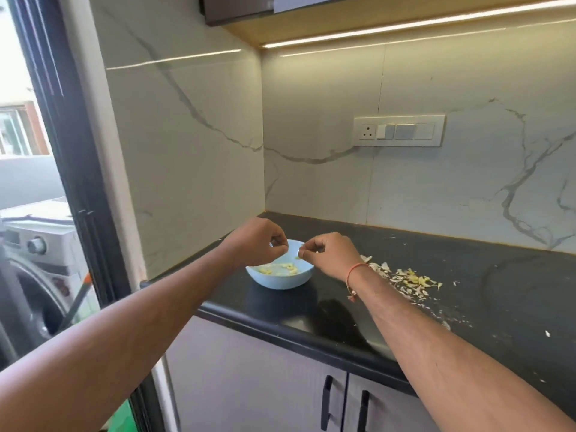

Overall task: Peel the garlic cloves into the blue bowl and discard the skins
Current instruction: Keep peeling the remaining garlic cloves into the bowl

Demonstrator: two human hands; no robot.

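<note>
A white switch panel (399,131) sits on the marble backsplash (436,188); a washing machine (37,269) stands at left.

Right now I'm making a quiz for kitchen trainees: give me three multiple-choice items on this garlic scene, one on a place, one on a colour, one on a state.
1. Where does the pile of garlic skins lie?
A. in the bowl
B. on the countertop, right of the bowl
C. on the floor

2. What colour is the bowl?
A. red
B. black
C. light blue

3. How are the two hands?
A. both flat on the countertop
B. both with fingers curled, above the bowl
C. both hanging at the person's sides

Key:
1 B, the skins are spread on the dark countertop beside the right wrist.
2 C, its wall is pale blue, with peeled garlic cloves inside.
3 B, the left hand and right hand pinch over the rim; what they pinch is too small to tell.
</note>
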